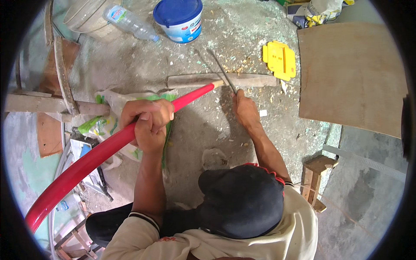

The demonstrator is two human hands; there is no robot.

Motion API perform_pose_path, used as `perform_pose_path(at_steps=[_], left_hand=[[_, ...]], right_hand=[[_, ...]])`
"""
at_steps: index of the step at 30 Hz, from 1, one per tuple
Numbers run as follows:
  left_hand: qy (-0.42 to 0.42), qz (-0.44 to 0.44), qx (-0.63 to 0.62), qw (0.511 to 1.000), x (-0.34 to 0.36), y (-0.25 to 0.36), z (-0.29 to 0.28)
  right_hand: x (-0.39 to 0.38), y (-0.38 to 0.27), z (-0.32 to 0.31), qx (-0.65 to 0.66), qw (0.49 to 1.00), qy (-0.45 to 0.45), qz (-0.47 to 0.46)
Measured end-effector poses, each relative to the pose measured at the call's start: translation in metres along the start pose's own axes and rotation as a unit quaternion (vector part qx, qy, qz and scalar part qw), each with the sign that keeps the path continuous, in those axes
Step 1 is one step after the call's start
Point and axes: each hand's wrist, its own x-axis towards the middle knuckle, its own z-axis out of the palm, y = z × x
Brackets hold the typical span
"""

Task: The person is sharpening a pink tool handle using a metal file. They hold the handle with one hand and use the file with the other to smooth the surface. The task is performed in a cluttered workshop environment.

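The red pole [102,154] slants across the person's front, running out low on the left, with its bare, pale tip [218,83] at the wood strip [255,80] on the floor [188,138]. The left hand [149,123] has its fingers wrapped about the pole, well behind the tip; the fingers of the right hand [245,108] are curled around the near end of a thin dark blade [222,69], which passes just beside the tip. Whether its edge touches, and whether the tip bears on the strip or hangs above it, I cannot tell. The step looks to be paring or scraping that tip. To do it well, I would bed the tip on the strip so that it cannot bounce, hold the left fingers tight and behind the cut, and send each stroke outward, away from that hand. Shallow passes at a low angle should suit the wood better than one deep bite, with the pole turned slightly between them for an even taper. Its long rear part could swing or twist, so bracing it would help. The bucket [178,27] is beyond the blade's far end; short strokes seem safer.
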Motion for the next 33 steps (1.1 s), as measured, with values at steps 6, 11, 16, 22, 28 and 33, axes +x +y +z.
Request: perform_pose_path(at_steps=[6, 11, 16, 22, 28, 33], left_hand=[[-0.044, -0.013, -0.023, 0.999, 0.004, 0.002, -0.003], [-0.071, -0.011, 0.02, 0.997, 0.002, 0.006, -0.004], [0.083, 0.013, 0.044, 0.995, 0.003, -0.003, 0.004], [0.226, 0.021, 0.09, 0.97, 0.008, -0.004, 0.016], [0.191, 0.024, 0.099, 0.976, 0.007, -0.006, 0.019], [0.18, 0.03, 0.074, 0.98, 0.01, -0.009, 0.016]], right_hand=[[0.004, -0.002, -0.006, -0.01, 1.0, -0.007, -0.013], [-0.009, -0.028, -0.022, -0.018, 0.999, -0.037, -0.001], [0.012, 0.008, 0.001, -0.007, 1.0, 0.009, -0.019], [-0.026, -0.051, -0.018, 0.068, 0.997, 0.036, 0.001], [-0.013, -0.016, -0.008, 0.02, 0.999, 0.024, -0.014], [-0.012, -0.02, -0.002, 0.009, 0.999, 0.019, -0.026]])
